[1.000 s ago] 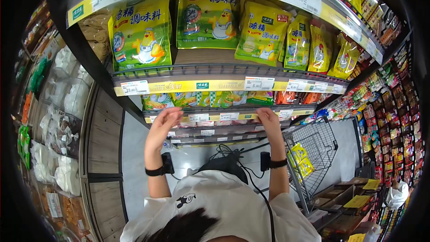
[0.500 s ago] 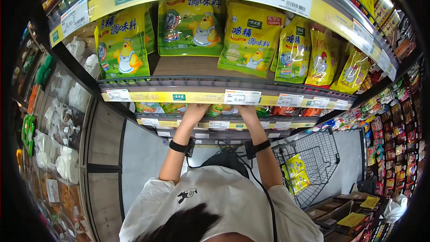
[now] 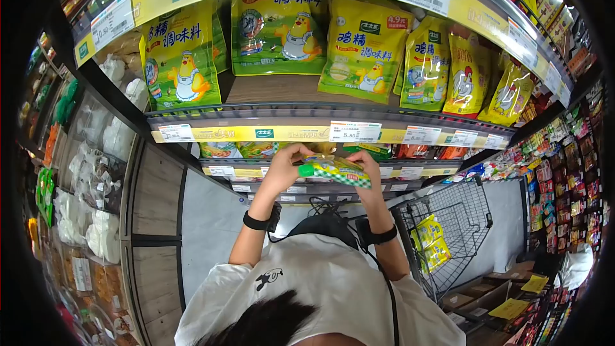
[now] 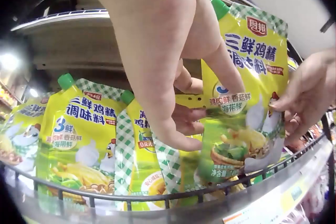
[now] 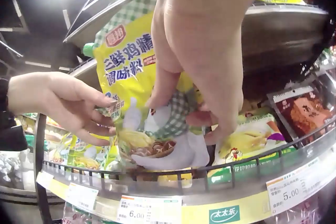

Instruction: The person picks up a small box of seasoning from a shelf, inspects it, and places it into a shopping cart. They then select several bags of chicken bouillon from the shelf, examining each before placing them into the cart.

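Observation:
Between both hands is a yellow and green seasoning pouch (image 3: 336, 170) with a green cap and a checkered top. My left hand (image 3: 286, 172) grips its left edge, thumb on the printed front and the other fingers behind. At the opposite edge my right hand (image 3: 369, 178) pinches it, its thumb (image 5: 164, 90) against the front. In the left wrist view the pouch (image 4: 247, 124) stands upright, just above the wire rail of the shelf. Similar capped pouches (image 4: 84, 140) line the shelf beside it.
Larger yellow-green bags (image 3: 182, 61) fill the shelf above, behind a low rail (image 3: 256, 112). A wire cart (image 3: 458, 243) holding yellow packets (image 3: 432, 243) stands to the right. Wrapped goods (image 3: 102, 234) line the left side; open boxes (image 3: 477, 301) sit at the lower right.
Both hands went from apart and holding nothing into the lower shelf. They have now come back toward the body with the pouch between them.

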